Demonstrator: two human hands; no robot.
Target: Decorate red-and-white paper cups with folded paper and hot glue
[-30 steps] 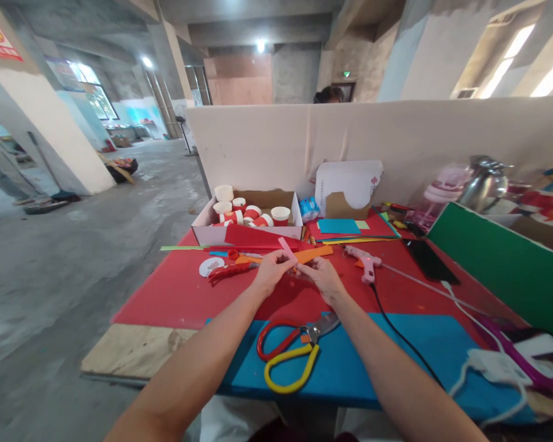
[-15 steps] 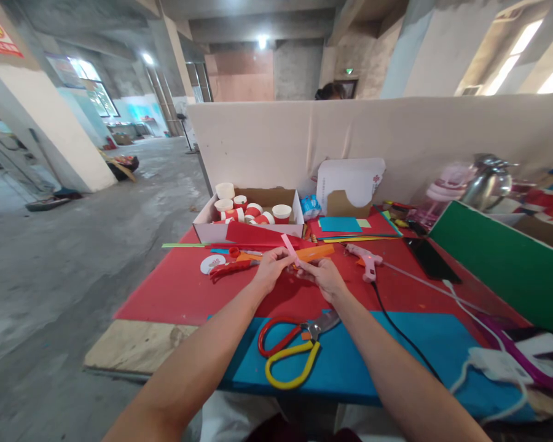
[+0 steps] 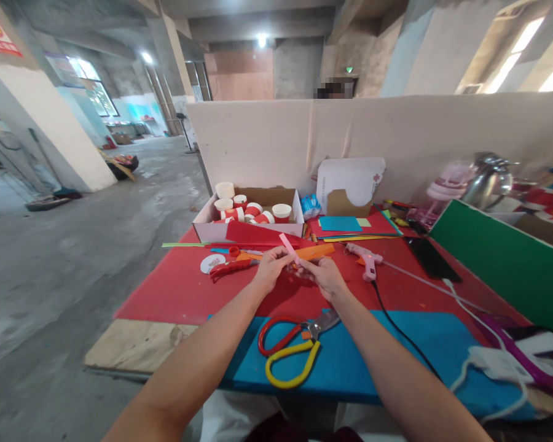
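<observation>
Between my two hands is a narrow pink paper strip (image 3: 287, 244), its free end pointing up and to the left. My left hand (image 3: 275, 269) pinches it from the left. The fingers of my right hand (image 3: 323, 275) close on its lower end, which they partly hide. Just behind my hands an orange paper strip (image 3: 320, 251) lies on the red table covering. Scissors (image 3: 299, 350) with one red and one yellow handle lie nearer to me on a blue sheet (image 3: 350, 368). To the right rests a pink hot glue gun (image 3: 367, 261) with a black cord.
A cardboard box (image 3: 203, 232) of red and white paper cups stands at the back, beside stacked coloured paper (image 3: 341, 224). Red-handled pliers (image 3: 233, 268) lie left of my hands. On the right are a phone (image 3: 431, 259), a green board (image 3: 502, 264) and a white power strip (image 3: 500, 368).
Almost nothing differs. The pink strip's free end has shifted very slightly to the left; both hands keep their place and hold.
</observation>
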